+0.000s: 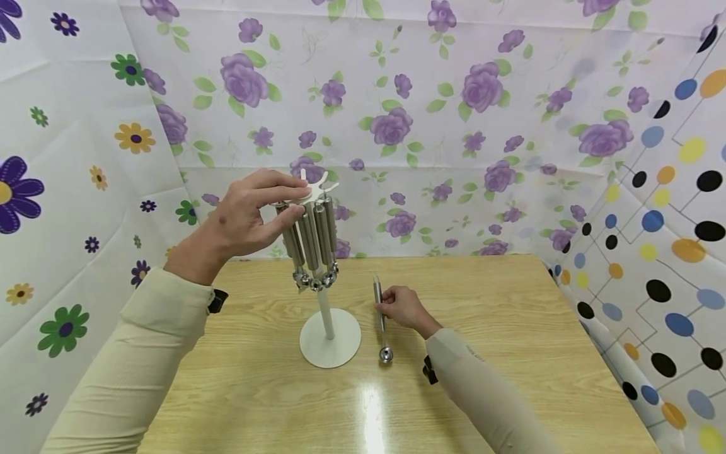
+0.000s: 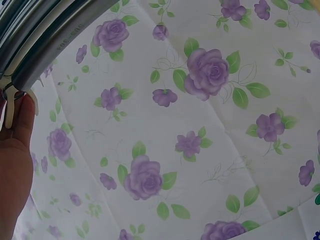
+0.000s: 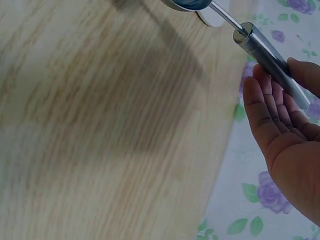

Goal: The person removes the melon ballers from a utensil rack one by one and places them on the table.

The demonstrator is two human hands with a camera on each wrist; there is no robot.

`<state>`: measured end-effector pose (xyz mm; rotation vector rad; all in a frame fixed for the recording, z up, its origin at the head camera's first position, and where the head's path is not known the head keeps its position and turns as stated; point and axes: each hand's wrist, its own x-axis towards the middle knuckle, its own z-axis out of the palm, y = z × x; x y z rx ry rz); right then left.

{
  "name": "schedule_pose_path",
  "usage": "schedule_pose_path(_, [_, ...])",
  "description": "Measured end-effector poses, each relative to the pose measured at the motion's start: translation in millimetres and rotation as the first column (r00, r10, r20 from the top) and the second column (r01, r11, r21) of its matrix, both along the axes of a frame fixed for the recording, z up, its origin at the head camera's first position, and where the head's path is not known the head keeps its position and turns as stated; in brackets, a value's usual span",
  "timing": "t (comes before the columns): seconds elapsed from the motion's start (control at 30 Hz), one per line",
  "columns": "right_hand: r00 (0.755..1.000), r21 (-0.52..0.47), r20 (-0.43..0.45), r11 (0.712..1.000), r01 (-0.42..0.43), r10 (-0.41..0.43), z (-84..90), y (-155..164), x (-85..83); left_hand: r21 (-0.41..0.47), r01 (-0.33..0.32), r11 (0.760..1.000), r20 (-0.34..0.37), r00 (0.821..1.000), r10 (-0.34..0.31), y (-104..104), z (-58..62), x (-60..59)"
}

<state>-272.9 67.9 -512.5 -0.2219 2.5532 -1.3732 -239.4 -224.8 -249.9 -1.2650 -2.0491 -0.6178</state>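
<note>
A white rack (image 1: 330,328) with a round base and hooked top stands on the table. Several steel melon ballers (image 1: 315,236) hang from its hooks, handles up and scoops down. My left hand (image 1: 249,211) holds the rack's top, fingers over the hub and thumb beside the handles. In the left wrist view, steel handles (image 2: 55,47) and part of my left hand (image 2: 17,150) show at the left edge. To the rack's right, my right hand (image 1: 404,307) pinches another melon baller (image 1: 386,355) by its handle (image 3: 267,55), scoop end toward me.
The wood-grain table (image 1: 482,353) carries the rack near its middle. Behind it hangs a cloth with purple roses (image 1: 391,126). Daisy-printed cloth (image 1: 62,331) borders the left side, and dotted cloth (image 1: 658,290) the right.
</note>
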Motion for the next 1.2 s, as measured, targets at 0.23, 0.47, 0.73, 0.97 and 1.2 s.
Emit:
schedule_pose_path(0.23, [0.998,0.007,0.036,0.999,0.044,-0.044,-14.1,-0.7,1.5,0.014,0.01,1.0,0.017,1.0,-0.01,-0.8,-0.8,-0.1])
schedule_pose_path(0.47, [0.989,-0.006,0.107,0.994,0.109,-0.107,-29.6,-2.2,0.7,0.017,0.0,1.0,0.02,1.0,-0.001,0.1,-1.6,-0.3])
schedule_pose_path(0.73, [0.985,0.038,0.102,0.989,0.139,-0.143,-41.4,-2.8,1.0,0.027,0.004,1.0,0.017,1.0,-0.005,0.6,-3.3,-1.3])
schedule_pose_path(0.97, [0.98,0.061,0.095,0.984,0.169,-0.174,-46.3,-4.0,4.8,0.033,0.0,0.999,0.002,1.0,0.0,2.8,-3.6,-1.8])
schedule_pose_path(1.2, [0.979,0.08,0.09,0.981,0.176,-0.182,-51.6,-8.8,2.7,0.045,-0.013,0.999,0.01,1.0,0.013,1.8,-4.4,-1.4])
